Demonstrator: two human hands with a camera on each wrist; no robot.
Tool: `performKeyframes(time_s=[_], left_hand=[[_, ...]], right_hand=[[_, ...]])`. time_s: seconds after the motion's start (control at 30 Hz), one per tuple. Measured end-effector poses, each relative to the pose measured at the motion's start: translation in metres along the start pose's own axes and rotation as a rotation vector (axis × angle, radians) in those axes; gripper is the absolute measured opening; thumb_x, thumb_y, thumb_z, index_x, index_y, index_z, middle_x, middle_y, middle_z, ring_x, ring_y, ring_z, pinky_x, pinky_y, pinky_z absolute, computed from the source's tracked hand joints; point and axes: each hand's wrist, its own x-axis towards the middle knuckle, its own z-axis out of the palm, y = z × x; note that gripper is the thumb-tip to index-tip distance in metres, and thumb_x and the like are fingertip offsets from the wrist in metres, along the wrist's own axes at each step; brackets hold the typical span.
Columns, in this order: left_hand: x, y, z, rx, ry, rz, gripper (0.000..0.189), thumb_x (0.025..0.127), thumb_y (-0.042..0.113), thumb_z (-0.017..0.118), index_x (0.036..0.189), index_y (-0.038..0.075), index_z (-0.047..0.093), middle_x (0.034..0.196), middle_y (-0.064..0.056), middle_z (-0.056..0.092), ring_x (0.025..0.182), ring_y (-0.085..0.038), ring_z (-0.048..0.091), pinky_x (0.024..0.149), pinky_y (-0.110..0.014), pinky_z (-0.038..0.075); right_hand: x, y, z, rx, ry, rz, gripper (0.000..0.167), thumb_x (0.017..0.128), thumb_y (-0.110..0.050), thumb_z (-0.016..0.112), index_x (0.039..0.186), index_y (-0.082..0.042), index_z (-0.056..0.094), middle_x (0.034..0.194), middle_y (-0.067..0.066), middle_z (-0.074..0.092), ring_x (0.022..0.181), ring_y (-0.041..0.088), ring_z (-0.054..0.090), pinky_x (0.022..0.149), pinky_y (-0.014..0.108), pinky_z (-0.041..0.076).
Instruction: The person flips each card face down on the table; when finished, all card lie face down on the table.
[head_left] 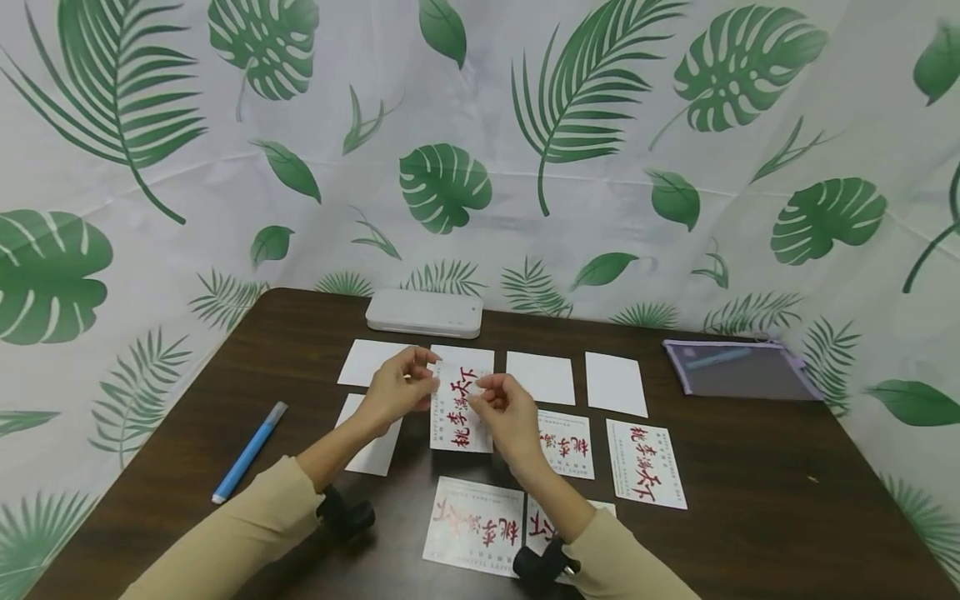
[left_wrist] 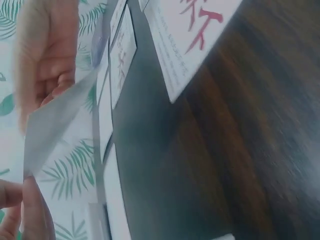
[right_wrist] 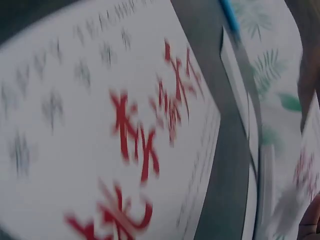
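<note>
Above the table, both hands hold one white card with large red Chinese characters. My left hand pinches its left edge between thumb and fingers. At the right edge, my right hand pinches it too. The left wrist view shows the raised card tilted, with left fingertips at its lower edge. Beneath the right forearm lie similar printed cards, and another printed card lies farther right. In the right wrist view a printed card fills much of the frame.
Behind the hands is a row of blank white cards, with another blank card by the left wrist. A blue marker lies at left. At the back are a white case and a purple-edged mesh pouch holding a blue pen.
</note>
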Motion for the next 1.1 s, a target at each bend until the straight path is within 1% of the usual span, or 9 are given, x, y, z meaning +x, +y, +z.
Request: performKeyframes(time_s=[0.13, 0.3, 0.4, 0.6, 0.7, 0.83, 0.93, 1.0, 1.1], left_hand=[[-0.002, 0.009, 0.006, 0.014, 0.025, 0.062, 0.028, 0.082, -0.002, 0.058, 0.110, -0.001, 0.055, 0.091, -0.013, 0.057, 0.075, -0.015, 0.061, 0.062, -0.037, 0.057], [-0.007, 0.015, 0.011, -0.004, 0.033, 0.102, 0.028, 0.083, -0.003, 0.057, 0.110, 0.001, 0.055, 0.106, -0.020, 0.061, 0.088, -0.032, 0.066, 0.065, -0.041, 0.057], [-0.011, 0.018, 0.012, 0.000, 0.031, 0.136, 0.028, 0.084, -0.003, 0.059, 0.111, 0.002, 0.054, 0.109, -0.020, 0.061, 0.087, -0.032, 0.065, 0.064, -0.038, 0.057], [-0.014, 0.023, 0.011, 0.038, 0.034, 0.256, 0.032, 0.086, 0.006, 0.066, 0.115, 0.001, 0.056, 0.111, -0.019, 0.061, 0.089, -0.030, 0.064, 0.065, -0.033, 0.057], [-0.014, 0.021, 0.008, 0.093, 0.085, 0.276, 0.036, 0.084, 0.008, 0.069, 0.117, 0.003, 0.057, 0.109, -0.017, 0.062, 0.089, -0.030, 0.065, 0.063, -0.027, 0.056], [-0.015, 0.008, 0.001, 0.201, 0.156, 0.232, 0.042, 0.081, 0.008, 0.073, 0.119, 0.004, 0.058, 0.110, -0.016, 0.063, 0.091, -0.028, 0.066, 0.065, -0.025, 0.054], [-0.017, -0.005, -0.004, 0.238, 0.153, 0.150, 0.045, 0.080, 0.008, 0.074, 0.122, 0.003, 0.057, 0.113, -0.017, 0.061, 0.093, -0.028, 0.065, 0.068, -0.026, 0.053], [-0.020, -0.014, -0.004, 0.230, 0.127, 0.094, 0.047, 0.079, 0.006, 0.073, 0.123, 0.001, 0.057, 0.113, -0.018, 0.061, 0.092, -0.027, 0.065, 0.066, -0.025, 0.053], [-0.023, -0.025, -0.003, 0.204, 0.101, 0.040, 0.047, 0.078, 0.002, 0.073, 0.123, 0.000, 0.058, 0.109, -0.020, 0.063, 0.087, -0.026, 0.067, 0.061, -0.021, 0.050]], right_hand=[[-0.011, -0.009, 0.015, -0.119, -0.073, -0.160, 0.025, 0.076, -0.006, 0.076, 0.096, 0.000, 0.064, 0.076, 0.007, 0.060, 0.065, 0.005, 0.051, 0.057, 0.015, 0.045], [-0.018, -0.012, 0.022, -0.210, -0.045, -0.257, 0.028, 0.073, -0.004, 0.078, 0.096, -0.002, 0.063, 0.075, 0.005, 0.059, 0.063, 0.007, 0.053, 0.055, 0.016, 0.046], [-0.020, -0.014, 0.021, -0.218, -0.035, -0.309, 0.024, 0.074, 0.002, 0.075, 0.095, 0.000, 0.063, 0.076, 0.006, 0.059, 0.064, 0.010, 0.056, 0.055, 0.017, 0.047], [-0.018, -0.019, 0.012, -0.247, 0.034, -0.396, 0.020, 0.076, 0.007, 0.072, 0.094, 0.000, 0.065, 0.076, 0.006, 0.060, 0.066, 0.013, 0.058, 0.057, 0.019, 0.049], [-0.014, -0.016, 0.006, -0.224, 0.061, -0.343, 0.021, 0.077, 0.006, 0.071, 0.095, -0.001, 0.064, 0.076, 0.006, 0.060, 0.065, 0.012, 0.056, 0.057, 0.019, 0.047], [-0.011, -0.009, 0.000, -0.120, 0.053, -0.166, 0.023, 0.079, 0.005, 0.070, 0.100, -0.001, 0.062, 0.079, 0.008, 0.061, 0.066, 0.010, 0.055, 0.056, 0.016, 0.047], [-0.010, -0.003, -0.003, -0.022, 0.031, -0.034, 0.025, 0.081, 0.004, 0.068, 0.104, 0.001, 0.059, 0.081, 0.011, 0.060, 0.065, 0.009, 0.055, 0.055, 0.016, 0.048], [-0.011, -0.006, -0.005, 0.029, 0.021, 0.049, 0.025, 0.081, 0.005, 0.067, 0.105, 0.003, 0.058, 0.082, 0.015, 0.060, 0.062, 0.009, 0.054, 0.053, 0.018, 0.049], [-0.012, -0.001, -0.005, 0.052, 0.013, 0.120, 0.026, 0.082, 0.006, 0.066, 0.106, 0.005, 0.057, 0.080, 0.015, 0.060, 0.058, 0.010, 0.053, 0.052, 0.020, 0.049]])
